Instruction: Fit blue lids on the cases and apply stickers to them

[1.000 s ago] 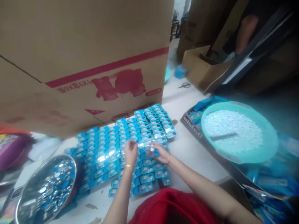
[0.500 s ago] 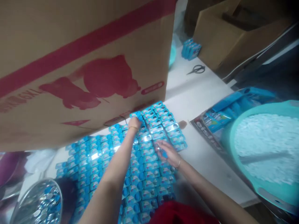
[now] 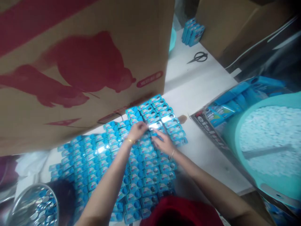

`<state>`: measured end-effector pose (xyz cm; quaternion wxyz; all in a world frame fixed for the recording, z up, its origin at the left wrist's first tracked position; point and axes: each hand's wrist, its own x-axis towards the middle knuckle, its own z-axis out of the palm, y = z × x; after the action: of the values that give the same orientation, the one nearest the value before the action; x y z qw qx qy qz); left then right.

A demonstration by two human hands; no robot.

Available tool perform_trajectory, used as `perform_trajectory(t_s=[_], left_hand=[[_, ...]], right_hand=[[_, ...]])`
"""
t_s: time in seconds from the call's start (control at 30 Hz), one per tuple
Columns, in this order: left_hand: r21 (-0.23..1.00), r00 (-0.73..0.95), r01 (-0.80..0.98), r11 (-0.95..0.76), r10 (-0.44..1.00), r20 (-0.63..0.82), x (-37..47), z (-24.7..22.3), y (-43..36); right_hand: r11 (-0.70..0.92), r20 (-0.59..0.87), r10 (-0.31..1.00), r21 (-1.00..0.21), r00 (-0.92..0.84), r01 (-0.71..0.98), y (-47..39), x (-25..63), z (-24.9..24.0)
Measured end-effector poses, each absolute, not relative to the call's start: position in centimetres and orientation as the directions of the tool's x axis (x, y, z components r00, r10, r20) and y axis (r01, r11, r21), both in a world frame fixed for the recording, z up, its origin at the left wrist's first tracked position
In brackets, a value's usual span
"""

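Blue printed packs (image 3: pixel 151 172) lie in rows on the table (image 3: pixel 202 84), beneath both hands. The left hand (image 3: pixel 138 131) has drawn back toward the right hand (image 3: pixel 164 142), so both now attend to one spot; blur hides whether either grips anything.

left hand (image 3: pixel 137 130) blurry at fingertips (image 3: pixel 145 126)

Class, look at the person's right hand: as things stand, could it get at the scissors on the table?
Probably yes, with a forward stretch: only low blue packs and white table lie between the right hand and the scissors; the big cardboard box stands left of that path.
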<state>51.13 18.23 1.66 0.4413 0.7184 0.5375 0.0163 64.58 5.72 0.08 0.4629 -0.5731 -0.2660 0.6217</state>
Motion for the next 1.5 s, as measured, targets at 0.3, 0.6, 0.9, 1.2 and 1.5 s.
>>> perform_trajectory(t_s=[0.3,0.6,0.9,1.2,1.5], left_hand=[[0.812,0.312,0.556,0.180,0.860,-0.404,49.9,1.4,15.7],[0.173,0.200,0.979,-0.112,0.721,-0.663,50.4,1.4,22.9],[0.104,0.173,0.985,-0.139,0.774,-0.609,51.3,1.1,23.4],[-0.066,0.093,0.981,-0.185,0.737,-0.670,51.5,0.1,24.4],[0.740,0.550,0.652,-0.165,0.774,-0.313,50.2,3.1,14.0]], right_hand=[[-0.416,-0.473,0.875,-0.843,0.102,-0.342,6.8,62.8,0.0],[-0.429,-0.619,0.786,-0.558,0.011,-0.711,7.1,63.2,0.3],[-0.444,-0.622,0.783,-0.541,-0.015,-0.714,6.8,63.8,-0.1],[-0.443,-0.665,0.747,-0.492,-0.006,-0.749,7.2,63.2,0.0],[-0.347,-0.676,0.721,-0.546,0.156,-0.763,7.5,62.3,-0.7]])
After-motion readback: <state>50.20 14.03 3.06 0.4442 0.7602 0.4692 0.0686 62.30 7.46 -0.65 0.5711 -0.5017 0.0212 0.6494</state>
